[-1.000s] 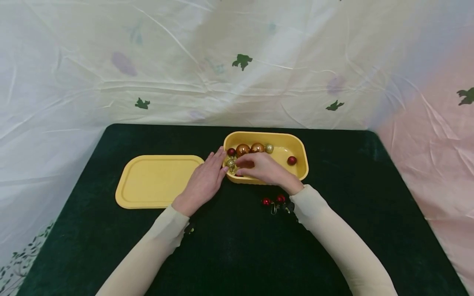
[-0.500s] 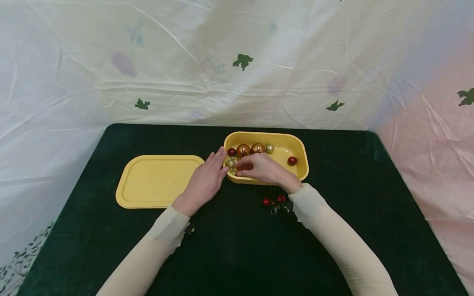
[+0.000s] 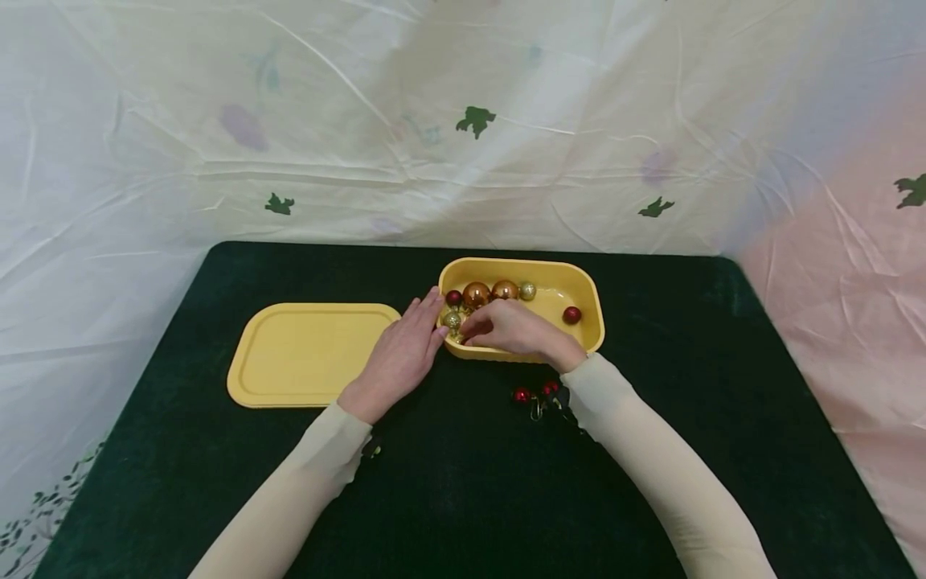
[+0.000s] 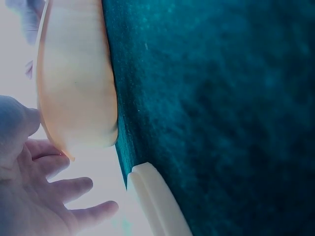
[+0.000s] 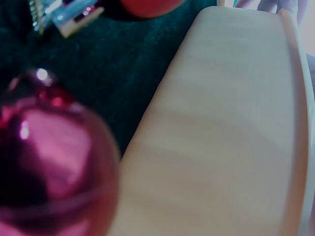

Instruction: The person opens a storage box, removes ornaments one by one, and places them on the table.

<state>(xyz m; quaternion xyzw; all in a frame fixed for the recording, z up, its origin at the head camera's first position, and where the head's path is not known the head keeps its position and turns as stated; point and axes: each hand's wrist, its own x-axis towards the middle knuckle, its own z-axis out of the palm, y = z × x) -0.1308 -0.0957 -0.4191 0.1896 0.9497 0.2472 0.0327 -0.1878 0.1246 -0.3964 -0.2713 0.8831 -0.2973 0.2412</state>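
Note:
A yellow box (image 3: 589,322) on the dark green table holds several small Christmas baubles. At its left end my left hand (image 3: 398,354) rests with fingers extended against the wall; in the left wrist view, thumb and fingers (image 4: 93,211) touch or lie beside the rim. My right hand (image 3: 517,328) reaches over the front rim, bent fingertips down in the left part. Near them are gold glitter baubles (image 3: 452,320), a dark red bauble (image 3: 453,298) and copper baubles (image 3: 476,295). Whatever lies between the right fingertips is hidden. Another red bauble (image 3: 571,315) sits at the right.
The yellow lid (image 3: 311,354) lies flat left of the box. Red baubles (image 3: 522,395) with metal hooks lie in front of the box, beside the right sleeve (image 3: 608,394); one bauble (image 5: 59,162) looms large in the right wrist view. Patterned cloth hangs behind the table.
My right hand has shifted only slightly, its fingertips staying in the box's left part. A red bit seen under them earlier is no longer clear. The left hand has stayed put.

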